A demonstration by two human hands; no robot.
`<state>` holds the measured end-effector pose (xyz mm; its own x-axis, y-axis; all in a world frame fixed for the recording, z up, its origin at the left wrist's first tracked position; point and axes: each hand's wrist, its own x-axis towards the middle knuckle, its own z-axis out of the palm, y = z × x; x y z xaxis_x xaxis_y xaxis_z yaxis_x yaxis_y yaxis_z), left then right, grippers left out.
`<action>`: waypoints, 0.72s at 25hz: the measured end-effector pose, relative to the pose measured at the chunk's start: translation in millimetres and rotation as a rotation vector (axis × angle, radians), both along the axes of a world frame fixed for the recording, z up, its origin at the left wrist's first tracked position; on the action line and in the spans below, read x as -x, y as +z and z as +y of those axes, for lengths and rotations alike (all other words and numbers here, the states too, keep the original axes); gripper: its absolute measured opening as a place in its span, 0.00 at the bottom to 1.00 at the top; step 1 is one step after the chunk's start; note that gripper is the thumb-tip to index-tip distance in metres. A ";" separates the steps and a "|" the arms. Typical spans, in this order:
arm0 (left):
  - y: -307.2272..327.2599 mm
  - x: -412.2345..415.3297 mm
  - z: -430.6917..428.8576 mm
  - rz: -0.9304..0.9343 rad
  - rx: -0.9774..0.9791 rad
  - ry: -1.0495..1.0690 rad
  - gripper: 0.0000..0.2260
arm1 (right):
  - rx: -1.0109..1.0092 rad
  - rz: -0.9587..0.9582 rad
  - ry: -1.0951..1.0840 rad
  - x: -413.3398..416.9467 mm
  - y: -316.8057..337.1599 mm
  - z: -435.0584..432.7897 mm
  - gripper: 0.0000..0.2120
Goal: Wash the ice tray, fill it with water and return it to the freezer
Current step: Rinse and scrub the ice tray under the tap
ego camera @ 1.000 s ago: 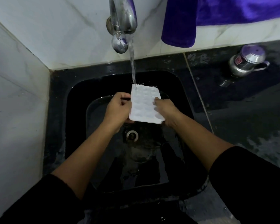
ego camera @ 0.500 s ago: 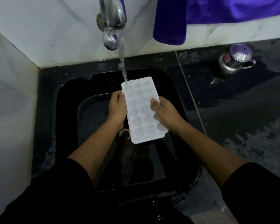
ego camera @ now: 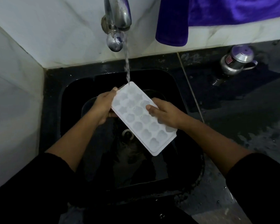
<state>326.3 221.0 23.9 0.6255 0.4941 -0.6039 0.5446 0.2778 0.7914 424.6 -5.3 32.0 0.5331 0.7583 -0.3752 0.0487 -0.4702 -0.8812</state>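
Observation:
A white ice tray point(ego camera: 142, 118) with several round cells is held over the black sink point(ego camera: 71, 97), cells facing up, lying diagonally from upper left to lower right. My left hand point(ego camera: 103, 105) grips its left edge near the far end. My right hand point(ego camera: 163, 113) holds the right edge, thumb lying on the cells. Water runs from the steel tap point(ego camera: 117, 21) and lands on the tray's far corner.
A steel mug with a purple lid point(ego camera: 238, 59) stands on the wet dark counter point(ego camera: 241, 110) at the right. A purple cloth point(ego camera: 200, 16) hangs over the white tiled wall. The drain point(ego camera: 127, 134) shows below the tray. A white wall closes the left side.
The tray has swung from nearly straight to a diagonal, its near end moving right and toward me. The water hits its far corner throughout.

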 end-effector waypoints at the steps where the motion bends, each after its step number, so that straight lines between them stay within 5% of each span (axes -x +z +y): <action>1: 4.4 4.7 6.2 0.015 -0.009 -0.051 0.19 | 0.000 -0.003 0.033 -3.1 1.0 3.8 0.08; 7: 23.8 17.9 31.3 0.109 -0.145 -0.235 0.28 | 0.066 -0.214 0.242 -20.2 11.5 34.0 0.11; 12: 24.5 39.3 24.6 -0.097 -0.057 -0.148 0.18 | 0.156 -0.783 -0.033 -26.3 -14.0 41.5 0.23; 16: 14.4 53.5 3.6 -0.103 0.078 -0.059 0.17 | 0.267 -0.414 -0.411 -18.1 -35.2 52.5 0.38; 18: 11.0 58.9 3.3 -0.113 0.142 -0.018 0.17 | 0.289 -0.391 -0.426 -18.2 -40.7 55.8 0.36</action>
